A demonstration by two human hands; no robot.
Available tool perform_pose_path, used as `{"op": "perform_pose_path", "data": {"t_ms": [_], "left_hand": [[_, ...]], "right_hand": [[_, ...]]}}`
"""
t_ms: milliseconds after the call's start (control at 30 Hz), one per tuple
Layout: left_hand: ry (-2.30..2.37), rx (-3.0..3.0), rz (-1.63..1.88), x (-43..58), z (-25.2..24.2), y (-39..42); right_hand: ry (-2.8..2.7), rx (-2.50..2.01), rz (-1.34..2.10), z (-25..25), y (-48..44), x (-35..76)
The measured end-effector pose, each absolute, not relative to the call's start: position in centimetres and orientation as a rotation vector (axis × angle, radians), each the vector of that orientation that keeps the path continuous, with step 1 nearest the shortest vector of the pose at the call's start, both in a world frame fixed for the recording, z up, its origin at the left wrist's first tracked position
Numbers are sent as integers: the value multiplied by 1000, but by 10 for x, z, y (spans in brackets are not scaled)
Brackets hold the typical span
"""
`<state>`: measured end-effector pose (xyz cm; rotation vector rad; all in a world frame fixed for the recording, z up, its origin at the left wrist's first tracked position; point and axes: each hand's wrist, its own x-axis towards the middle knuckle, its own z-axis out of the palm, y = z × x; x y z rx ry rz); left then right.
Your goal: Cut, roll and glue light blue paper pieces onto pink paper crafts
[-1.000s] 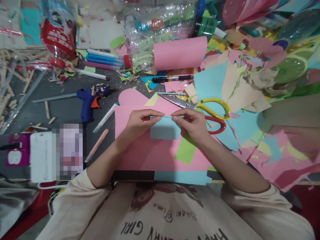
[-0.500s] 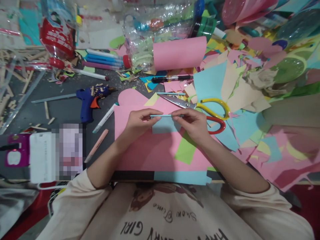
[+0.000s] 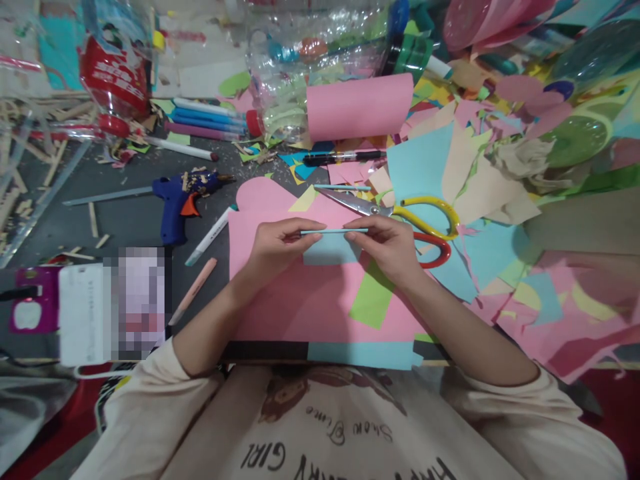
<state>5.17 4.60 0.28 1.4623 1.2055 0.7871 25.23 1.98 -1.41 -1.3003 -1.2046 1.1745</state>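
- Two bare hands on one piece of blue paper (image 3: 330, 252), held in the middle over a bigger pink sheet (image 3: 285, 307).
- Left hand (image 3: 285, 239): grip pinched almost closed, thumb on the near side and fingers beyond, on the left end of the paper's far edge. That edge looks curled into a skinny roll (image 3: 333, 231).
- Right hand (image 3: 386, 241): pretty much the mirror image, grip pinched down on the roll's right end. Can't see exactly how the tips sit under there.
- What's changed: less flat blue shows on the near side of the roll than a second ago, and the edge looks straighter and neater. Barely any difference over the last half second, though.
- My read: a bit more paper has gone into the roll, but it's only part done since a flat strip remains.
- Just beyond the hands, the scissors (image 3: 399, 211) have their blades pointing left, with a thin blue stick (image 3: 345, 187) beside the tip.
- Green strip (image 3: 373, 298) lies on the pink, near the right wrist.
- Off to the left, a glue gun (image 3: 173, 200) and two markers (image 3: 210, 237) lie on the dark surface (image 3: 130, 227).
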Motion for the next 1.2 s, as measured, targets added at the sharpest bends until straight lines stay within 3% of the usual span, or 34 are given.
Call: {"op": "perform_pose_path", "data": {"t_ms": [1200], "left_hand": [[1168, 1583, 667, 50, 8, 51]], "right_hand": [[-1118, -1260, 1325, -4, 20, 249]]}}
